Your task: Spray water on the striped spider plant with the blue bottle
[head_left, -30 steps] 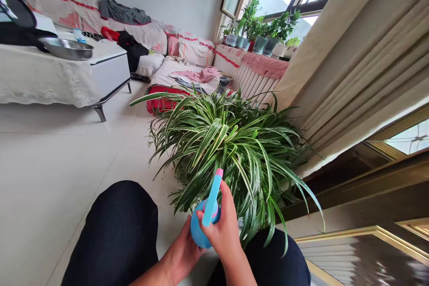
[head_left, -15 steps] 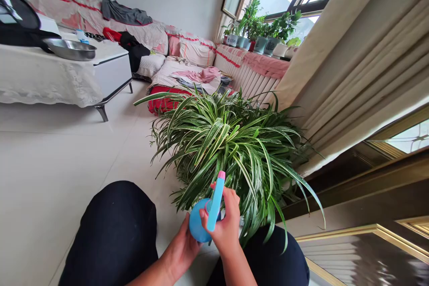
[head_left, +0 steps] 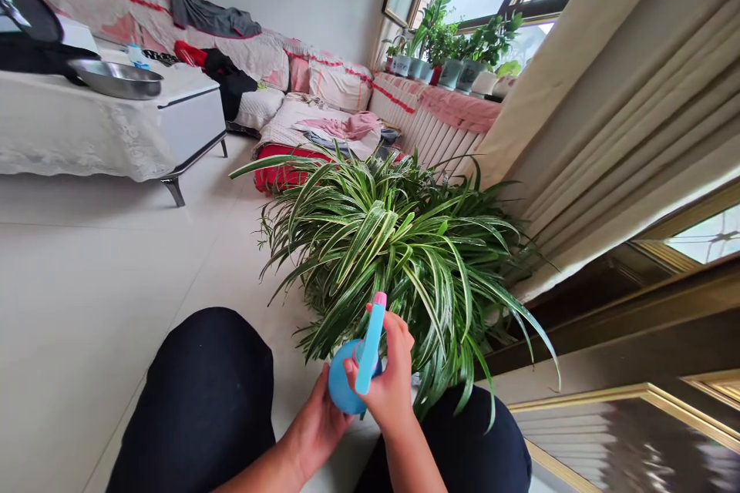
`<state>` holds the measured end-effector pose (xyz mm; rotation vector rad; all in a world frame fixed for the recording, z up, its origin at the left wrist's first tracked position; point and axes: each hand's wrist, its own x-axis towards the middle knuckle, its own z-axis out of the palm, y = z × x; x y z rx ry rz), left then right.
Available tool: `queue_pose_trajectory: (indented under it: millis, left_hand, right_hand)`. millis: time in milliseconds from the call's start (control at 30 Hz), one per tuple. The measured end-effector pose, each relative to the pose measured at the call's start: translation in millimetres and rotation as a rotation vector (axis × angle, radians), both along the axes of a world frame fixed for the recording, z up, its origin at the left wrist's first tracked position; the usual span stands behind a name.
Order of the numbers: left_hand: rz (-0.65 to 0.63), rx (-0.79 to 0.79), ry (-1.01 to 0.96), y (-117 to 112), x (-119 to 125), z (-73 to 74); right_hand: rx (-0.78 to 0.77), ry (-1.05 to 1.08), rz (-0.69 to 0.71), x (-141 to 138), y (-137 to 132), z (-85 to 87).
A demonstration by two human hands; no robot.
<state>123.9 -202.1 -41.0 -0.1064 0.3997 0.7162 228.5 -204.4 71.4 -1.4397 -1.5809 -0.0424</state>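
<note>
A round sky-blue plastic spray bottle (head_left: pixel 344 381) with a long, flat blue head and a pink tip, tilted slightly and held low between the knees, just beside the lower leaves of a large green-and-cream striped spider plant (head_left: pixel 398 262). Its rounded body cradled from below by the left hand (head_left: pixel 317 424), with the fingers curled around it. The neck and blue head tightly clasped in the right hand (head_left: pixel 388 373), with the pink tip poking out above the fingers. Both hands firmly grasping the bottle.

Long, arching spider plant leaves in a dense mound on the pale tile floor (head_left: pixel 116 308), its pot hidden. On either side, knees in black fabric (head_left: pixel 196 393). To the right, a pleated beige curtain (head_left: pixel 583 139). Farther off, a white ribbed radiator (head_left: pixel 442 140) draped with pink cloth, and a row of leafy potted plants (head_left: pixel 456 38) along the windowsill. To the left, a white table with a lace cloth (head_left: pixel 75 142) bearing a shallow stainless-steel basin (head_left: pixel 116 79). Beyond it, rumpled bedding (head_left: pixel 317 127) on a red cushion (head_left: pixel 283 176).
</note>
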Motion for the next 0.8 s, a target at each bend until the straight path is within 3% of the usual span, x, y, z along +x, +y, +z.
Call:
queue_pose_trajectory:
  millis: [400, 800]
  left_hand:
    - [0.024, -0.025, -0.044, -1.0, 4.1, -7.1]
    - [-0.089, 0.059, -0.031, 1.1, 2.4, -0.8]
  right_hand:
    - [0.035, 0.035, -0.052, 4.6, -2.7, 1.3]
    - [-0.022, 0.119, -0.034, 8.9, -9.7, -7.0]
